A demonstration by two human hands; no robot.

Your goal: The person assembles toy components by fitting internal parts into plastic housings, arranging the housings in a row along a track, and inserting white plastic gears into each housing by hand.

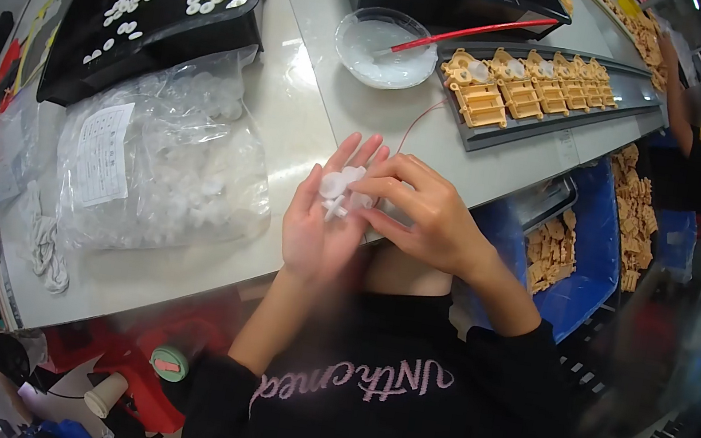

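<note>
My left hand (319,233) is turned palm up with its fingers stretched out, and a small pile of white plastic parts (335,186) rests in it. Some of these parts are round discs with stems. Over the palm, my right hand (424,207) has its thumb and fingertips around a white plastic part at the pile's right side. The fingers partly cover that piece. Beyond the hands stands a clear bowl (346,55) of whitish, translucent paste, with a red stick (475,35) resting in it. A grey rack (506,135) bears a row of yellow plastic housings (524,100), several with white pieces on them.
On the left, a black tray (66,76) carries scattered white discs, and a clear bag (160,174) of white parts lies before it. Another black tray (453,2) is at the back. Blue bins (586,293) of yellow parts stand right. A co-worker (692,146) is at far right.
</note>
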